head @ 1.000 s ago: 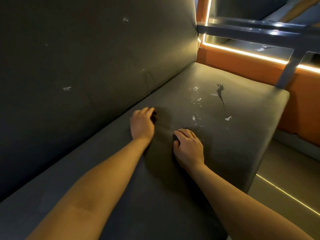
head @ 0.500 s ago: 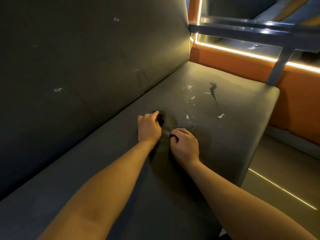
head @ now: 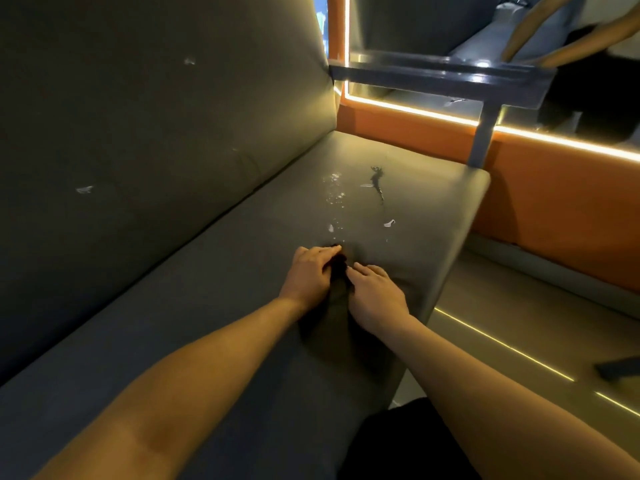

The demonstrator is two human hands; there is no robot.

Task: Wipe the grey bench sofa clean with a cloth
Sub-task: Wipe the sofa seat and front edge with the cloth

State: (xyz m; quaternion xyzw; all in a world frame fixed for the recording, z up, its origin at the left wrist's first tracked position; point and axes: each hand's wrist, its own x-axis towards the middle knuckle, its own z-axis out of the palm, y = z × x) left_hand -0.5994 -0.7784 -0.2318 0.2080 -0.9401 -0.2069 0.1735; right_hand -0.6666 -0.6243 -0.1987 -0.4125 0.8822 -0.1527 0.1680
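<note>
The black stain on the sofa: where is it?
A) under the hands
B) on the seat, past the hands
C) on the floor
B: the black stain sits on the seat beyond the left hand, the right hand and the cloth they hold.

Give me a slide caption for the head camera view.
Left hand and right hand hold a dark cloth on the grey bench sofa.

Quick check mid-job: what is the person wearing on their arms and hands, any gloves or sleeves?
Nothing that shows. The left hand and right hand are ungloved, with no ring, watch or wristband visible. Both arms are uncovered up to the frame's edge, so no sleeve is in view.
</note>
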